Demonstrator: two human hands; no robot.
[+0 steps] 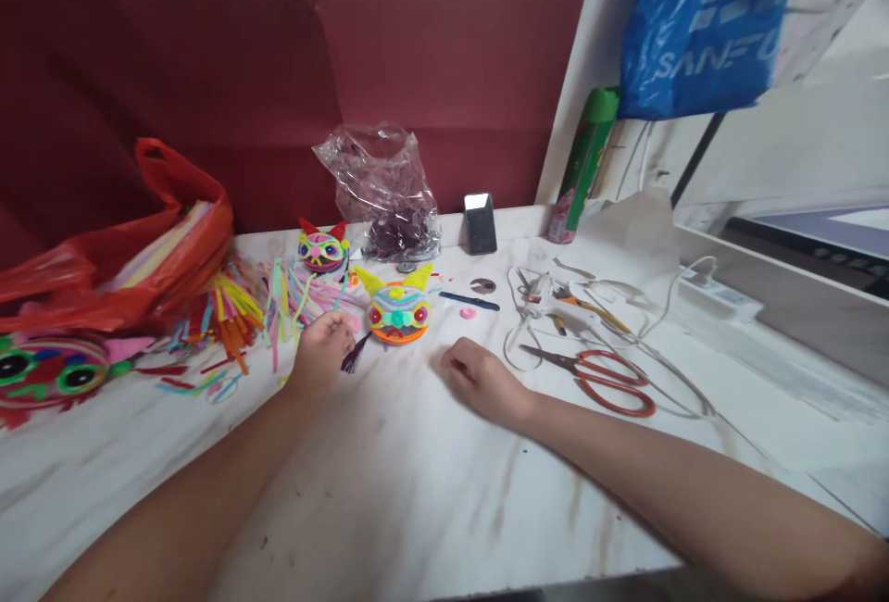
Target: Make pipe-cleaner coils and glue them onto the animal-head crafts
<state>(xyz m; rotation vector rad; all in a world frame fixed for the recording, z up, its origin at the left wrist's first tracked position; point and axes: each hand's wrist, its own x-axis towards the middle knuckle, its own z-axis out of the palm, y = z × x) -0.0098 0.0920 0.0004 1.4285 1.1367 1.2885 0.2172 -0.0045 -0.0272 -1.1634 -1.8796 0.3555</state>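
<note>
A colorful animal-head craft with yellow ears and red eyes (pixel 398 313) stands on the marbled table between my hands. My left hand (pixel 325 347) is just left of it, fingers curled together; a dark purple tassel (pixel 355 355) hangs or lies beside the fingertips, and whether they pinch anything is too small to tell. To the craft's right, my right hand (pixel 479 378) rests on the table in a loose fist with nothing visible in it. A pink disc (pixel 468 313) and a dark blue pen-like tool (pixel 469 301) lie behind my right hand.
Red-handled scissors (pixel 615 382), a white glue gun (pixel 538 294) and cables lie at right. Farther back are a phone (pixel 480 223), a green can (pixel 584 167) and a clear bag (pixel 385 185). Pipe cleaners (pixel 232 310), a red bag (pixel 159 259) and two more craft heads (pixel 323 250) are leftward.
</note>
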